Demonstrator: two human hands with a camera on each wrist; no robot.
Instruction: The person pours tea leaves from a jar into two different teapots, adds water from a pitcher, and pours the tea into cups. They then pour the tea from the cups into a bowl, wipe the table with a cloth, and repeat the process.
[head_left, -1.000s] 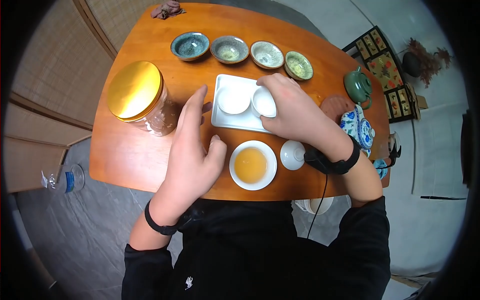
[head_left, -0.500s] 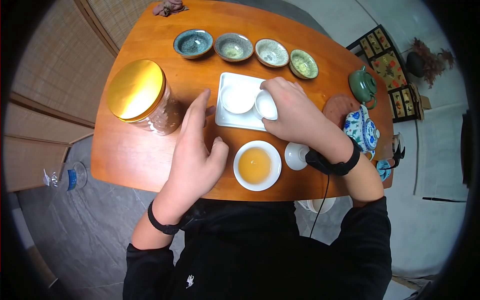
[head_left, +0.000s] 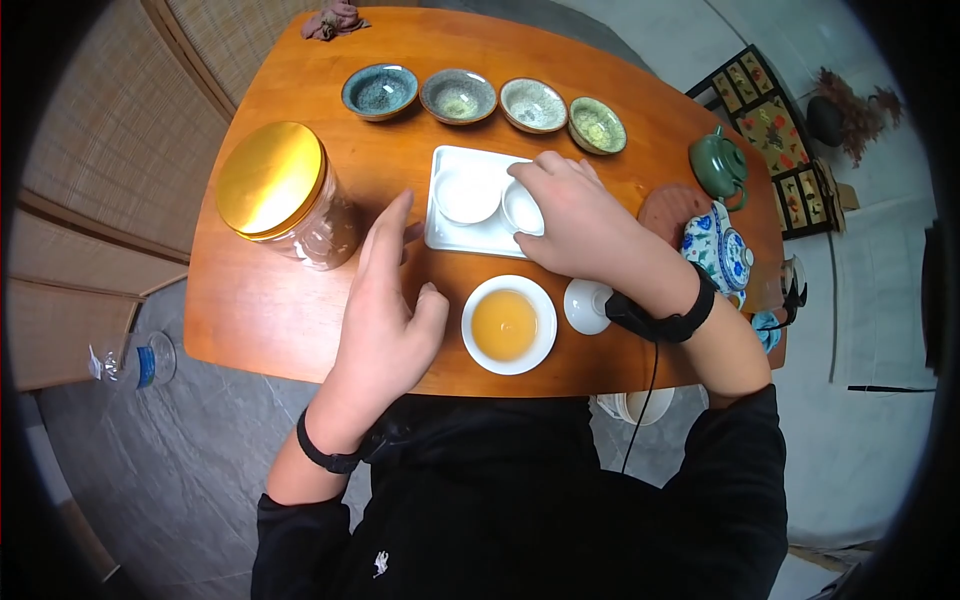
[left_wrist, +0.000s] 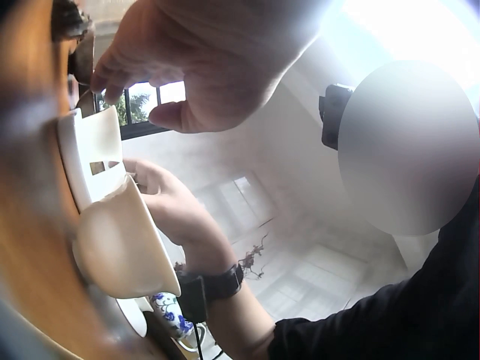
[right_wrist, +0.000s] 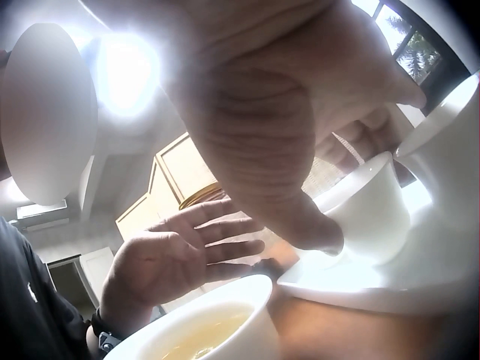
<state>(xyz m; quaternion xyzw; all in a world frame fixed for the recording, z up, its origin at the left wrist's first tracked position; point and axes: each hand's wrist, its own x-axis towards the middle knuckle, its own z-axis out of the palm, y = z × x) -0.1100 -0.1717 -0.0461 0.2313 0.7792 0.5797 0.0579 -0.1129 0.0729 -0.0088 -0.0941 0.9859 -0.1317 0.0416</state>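
My right hand (head_left: 575, 215) curves over a small white cup (head_left: 520, 208) on the right side of a white tray (head_left: 475, 240). Its thumb lies at the near edge and its fingertips at the far edge, covering part of the cup. A second white cup (head_left: 467, 194) stands beside it, to the left. My left hand (head_left: 385, 315) is raised left of the tray, fingers extended and thumb apart, holding nothing. The right wrist view shows that left palm (right_wrist: 169, 262) facing the tray. Between the forearms stands a white bowl (head_left: 509, 367) of amber tea.
A white lid (head_left: 585, 306) lies beside the right wrist. Several glazed bowls (head_left: 458, 97) line the back. A gold-lidded jar (head_left: 270, 180) stands left. To the right are a green teapot (head_left: 718, 165), a blue-and-white teapot (head_left: 715, 250) and a reddish round board (head_left: 668, 210).
My right hand has shifted slightly left and covers more of the cup. My left hand keeps its pose. The whole head view sways a little.
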